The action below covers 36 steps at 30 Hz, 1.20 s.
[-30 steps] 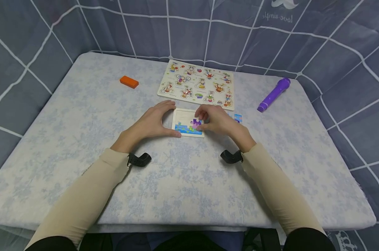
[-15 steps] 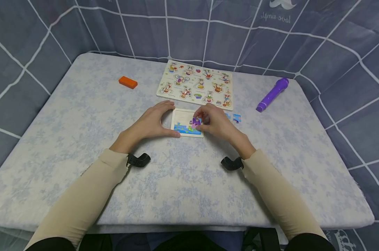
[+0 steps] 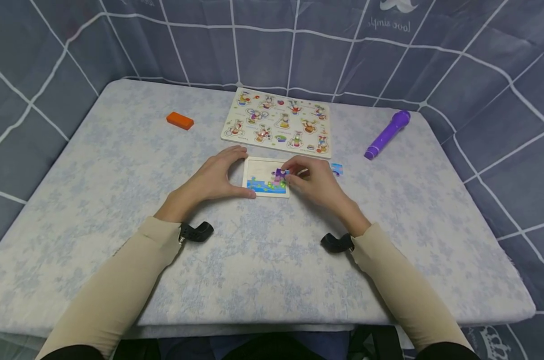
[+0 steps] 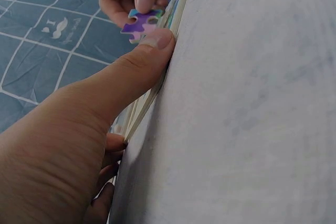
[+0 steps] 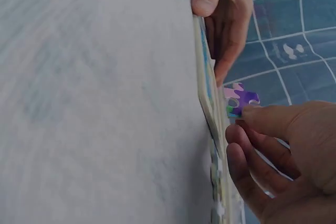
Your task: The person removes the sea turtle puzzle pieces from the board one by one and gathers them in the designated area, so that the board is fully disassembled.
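A small wooden puzzle tray [image 3: 266,195] lies on the table, blue and green pieces filling its lower part. My left hand [image 3: 209,181] grips the tray's left side, thumb at the lower edge and fingers at the upper corner. Between thumb and fingertips, my right hand [image 3: 317,185] pinches a purple and pink puzzle piece [image 3: 279,174] over the tray's right side. Both wrist views show this piece [image 4: 140,26] [image 5: 242,98] raised off the tray and tilted. A blue piece [image 3: 337,168] lies just beyond the right hand, partly hidden by it.
A large board with cartoon figures [image 3: 276,120] lies right behind the small tray. An orange block [image 3: 180,120] is at the back left, a purple microphone-shaped toy [image 3: 387,135] at the back right. Grey gridded cloth [image 3: 263,55] hangs along the table's back and sides.
My right hand has shifted slightly right and toward me, still with the purple piece, and its wrist has turned a little. The left hand keeps its grip on the tray.
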### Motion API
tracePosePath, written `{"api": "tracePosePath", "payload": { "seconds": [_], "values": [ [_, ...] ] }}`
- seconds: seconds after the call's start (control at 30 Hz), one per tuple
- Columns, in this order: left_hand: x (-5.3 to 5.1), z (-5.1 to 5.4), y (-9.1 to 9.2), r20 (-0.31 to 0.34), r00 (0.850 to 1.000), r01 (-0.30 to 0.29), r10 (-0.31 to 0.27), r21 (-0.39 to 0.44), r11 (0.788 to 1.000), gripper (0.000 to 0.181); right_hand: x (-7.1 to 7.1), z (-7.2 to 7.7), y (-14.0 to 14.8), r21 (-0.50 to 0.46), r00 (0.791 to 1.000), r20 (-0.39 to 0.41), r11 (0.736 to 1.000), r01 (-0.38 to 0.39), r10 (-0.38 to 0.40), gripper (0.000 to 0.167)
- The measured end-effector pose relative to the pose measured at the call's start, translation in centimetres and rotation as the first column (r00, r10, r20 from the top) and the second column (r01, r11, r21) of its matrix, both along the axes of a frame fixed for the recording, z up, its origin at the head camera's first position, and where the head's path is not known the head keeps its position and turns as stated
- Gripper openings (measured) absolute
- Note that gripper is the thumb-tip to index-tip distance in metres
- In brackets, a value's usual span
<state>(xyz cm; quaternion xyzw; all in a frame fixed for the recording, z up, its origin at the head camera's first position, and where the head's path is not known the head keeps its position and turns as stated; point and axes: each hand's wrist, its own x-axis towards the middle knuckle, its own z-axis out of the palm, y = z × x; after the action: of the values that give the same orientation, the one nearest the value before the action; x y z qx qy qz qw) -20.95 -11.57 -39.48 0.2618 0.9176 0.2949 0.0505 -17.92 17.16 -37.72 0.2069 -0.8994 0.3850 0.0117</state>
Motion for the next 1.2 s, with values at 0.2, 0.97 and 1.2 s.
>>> {"api": "tracePosePath", "payload": {
  "seconds": [0.2, 0.97, 1.2],
  "values": [
    [0.1, -0.1, -0.1, -0.002, 1.000, 0.002, -0.002, 0.007, 1.000, 0.110, 0.9, 0.6, 2.9, -0.108, 0.998, 0.029, 0.992, 0.063, -0.061, 0.019],
    [0.0, -0.1, 0.1, 0.011, 1.000, -0.013, 0.013, -0.018, 1.000, 0.110, 3.8, -0.4, 11.4, 0.099, 0.962, 0.074, 0.962, 0.255, -0.263, 0.023],
    [0.0, 0.1, 0.1, 0.015, 1.000, -0.019, 0.020, -0.025, 0.999, 0.111, 3.9, -0.9, 11.8, 0.073, 0.980, 0.027, 0.978, 0.195, -0.197, 0.030]
  ]
}}
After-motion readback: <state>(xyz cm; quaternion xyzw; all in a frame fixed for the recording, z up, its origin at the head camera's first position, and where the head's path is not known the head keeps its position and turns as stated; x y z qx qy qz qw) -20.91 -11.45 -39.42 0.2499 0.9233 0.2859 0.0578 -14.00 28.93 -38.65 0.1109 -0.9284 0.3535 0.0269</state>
